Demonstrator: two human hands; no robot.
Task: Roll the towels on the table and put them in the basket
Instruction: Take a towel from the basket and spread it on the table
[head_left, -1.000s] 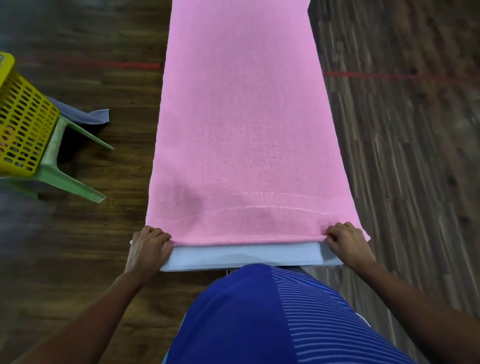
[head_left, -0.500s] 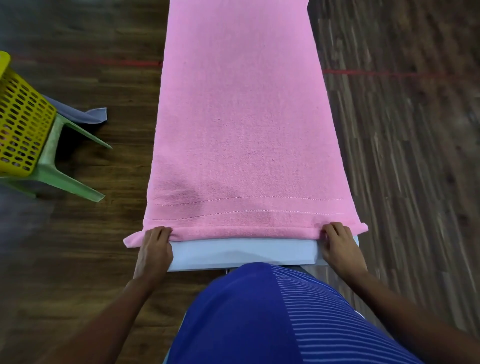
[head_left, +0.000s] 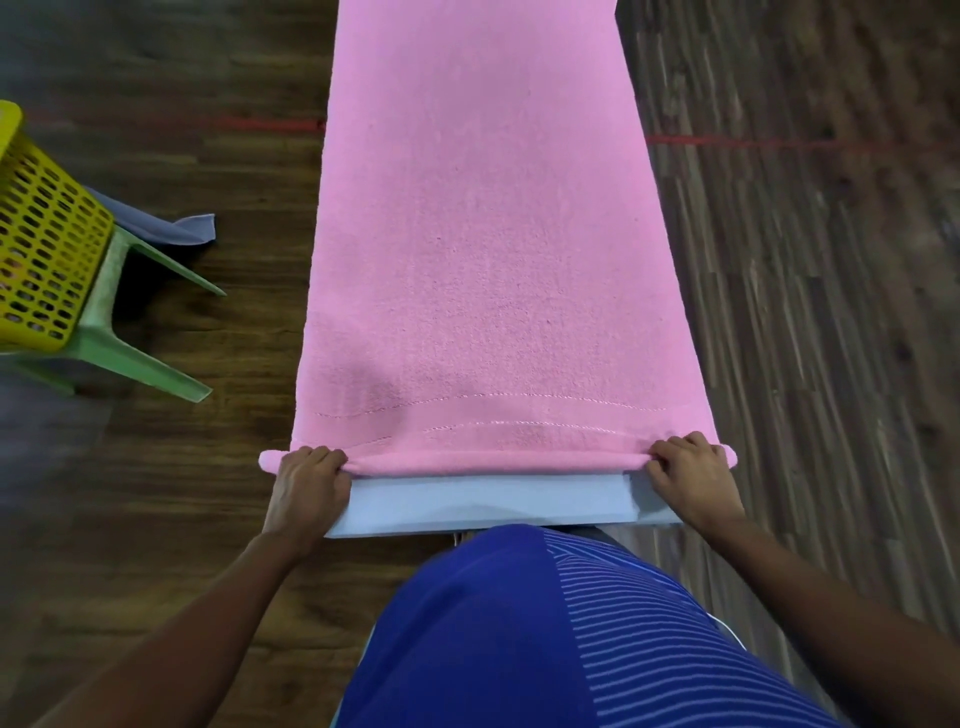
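A: Towel (head_left: 483, 260) status?
B: Pink, laid flat along the table (head_left: 488, 501). Near edge turned into a thin roll, roll ends overhang both table sides.
A: Hands?
B: Left hand (head_left: 306, 483) and right hand (head_left: 691, 478) each have fingers curled over the roll, one near each end.
A: Basket (head_left: 47, 244)?
B: Yellow, far left, on a green chair (head_left: 135, 353), well apart from the table. Contents: can't tell.

Left hand (head_left: 309, 483), right hand (head_left: 688, 475): curled grip.
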